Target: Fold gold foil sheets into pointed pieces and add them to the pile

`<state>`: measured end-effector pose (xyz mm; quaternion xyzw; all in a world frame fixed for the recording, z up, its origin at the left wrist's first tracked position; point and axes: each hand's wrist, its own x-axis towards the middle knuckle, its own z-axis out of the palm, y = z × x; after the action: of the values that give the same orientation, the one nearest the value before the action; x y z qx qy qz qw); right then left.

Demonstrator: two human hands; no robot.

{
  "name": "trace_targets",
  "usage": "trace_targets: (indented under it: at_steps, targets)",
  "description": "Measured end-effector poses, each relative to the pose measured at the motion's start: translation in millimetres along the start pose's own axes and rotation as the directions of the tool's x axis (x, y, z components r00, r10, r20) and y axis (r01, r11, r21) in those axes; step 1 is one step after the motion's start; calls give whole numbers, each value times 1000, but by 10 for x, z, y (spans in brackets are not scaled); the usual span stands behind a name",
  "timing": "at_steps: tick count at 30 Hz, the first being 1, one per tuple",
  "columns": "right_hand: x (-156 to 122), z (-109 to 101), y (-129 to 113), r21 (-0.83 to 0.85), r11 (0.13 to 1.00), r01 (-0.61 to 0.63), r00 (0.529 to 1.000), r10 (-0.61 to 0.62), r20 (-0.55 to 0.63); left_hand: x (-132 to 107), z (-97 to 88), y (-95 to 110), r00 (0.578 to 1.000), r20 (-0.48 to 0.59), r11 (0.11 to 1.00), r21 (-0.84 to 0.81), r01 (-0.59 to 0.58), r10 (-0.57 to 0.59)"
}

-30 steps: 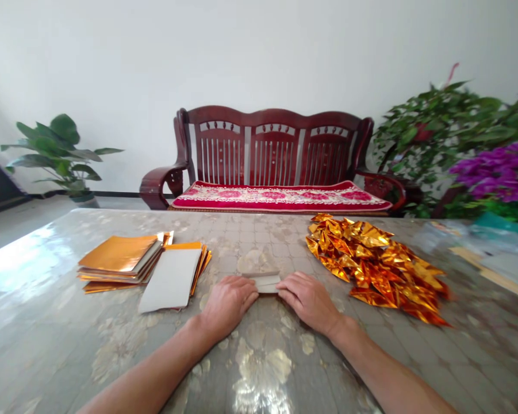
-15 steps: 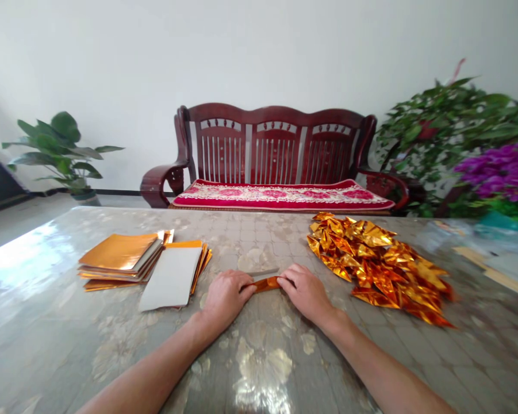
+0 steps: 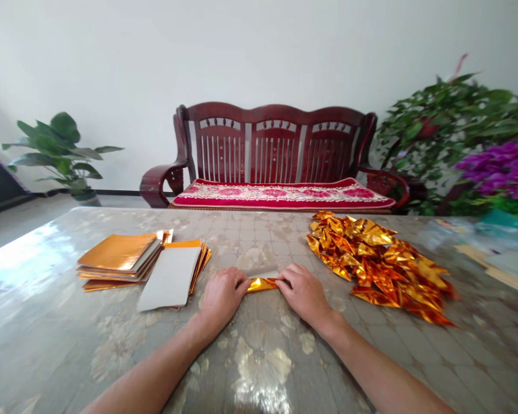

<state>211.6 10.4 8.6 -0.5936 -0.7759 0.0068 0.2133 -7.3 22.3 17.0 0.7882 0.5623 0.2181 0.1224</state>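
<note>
A partly folded sheet of gold foil paper [image 3: 262,284] spans the gap between my two hands, low over the table. Its shiny gold side faces me, and a pale grey strip shows along the far edge. My left hand [image 3: 225,291] pinches the left end between thumb and fingers. At the right end, my right hand [image 3: 302,292] has its fingers closed on the paper. My fingers cover both ends. To the left lie stacks of flat gold foil paper [image 3: 116,252], one topped by a grey-white backing side [image 3: 172,276]. On the right is a heap of folded gold foil pieces [image 3: 371,259].
The patterned, glossy table [image 3: 259,356] reflects light. Clear plastic bags [image 3: 446,234] and pale flat boards [image 3: 500,270] lie at the far right. Beyond the table stand a wooden bench [image 3: 276,149], a potted plant [image 3: 64,149] and purple flowers [image 3: 500,167].
The foil paper has turned between my hands: its gold face now catches brighter light, and the pale strip behind it looks wider. Both hands stay nearly in place.
</note>
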Motion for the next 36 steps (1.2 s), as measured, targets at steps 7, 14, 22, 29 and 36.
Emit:
trace_targets:
  at_steps: [7, 14, 22, 29, 36]
  targets:
    - [-20, 49, 32, 19, 981, 196, 979, -194, -59, -11, -17, 38, 1000, -7, 1000, 12, 6, -6]
    - [-25, 33, 24, 32, 979, 202, 979, -201, -28, -23, -35, 27, 999, 5, 999, 41, -32, 32]
    - [-46, -14, -31, 14, 993, 121, 993, -121, -9, -26, -53, -21, 998, 26, 999, 24, -49, 48]
    - [12, -90, -3, 105, 988, 109, 989, -119, 92, -36, -90, -20, 1000, -1, 996, 85, 4, -4]
    - [118, -72, -62, 87, 993, -78, 988, 65, 139, -39, -76, -44, 1000, -18, 997, 69, 24, -23]
